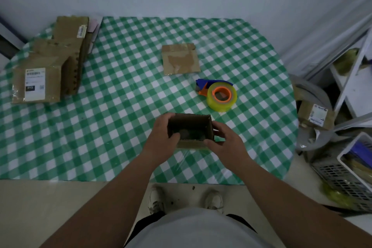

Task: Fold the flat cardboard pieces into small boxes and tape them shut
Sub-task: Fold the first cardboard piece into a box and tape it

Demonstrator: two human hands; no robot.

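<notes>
A small cardboard box (190,130), opened into a rectangular tube with its dark inside facing up, sits near the front edge of the table (120,127) with the green-and-white checked cloth, and both hands hold it there. The left hand (162,137) grips the box's left wall, fingers curled over the far corner and thumb pressed inside. The right hand (226,143) clamps the box's right side, fingers wrapped round the wall and thumb on the near flap. Just beyond the box and slightly to its right lies a roll of clear tape (221,95) on an orange and blue dispenser. Farther beyond the box lies a flat cardboard piece (181,59) with old tape marks. Well to the left of the box, at the table's far corner, rests a heap of flattened, labelled cartons (50,68).
</notes>
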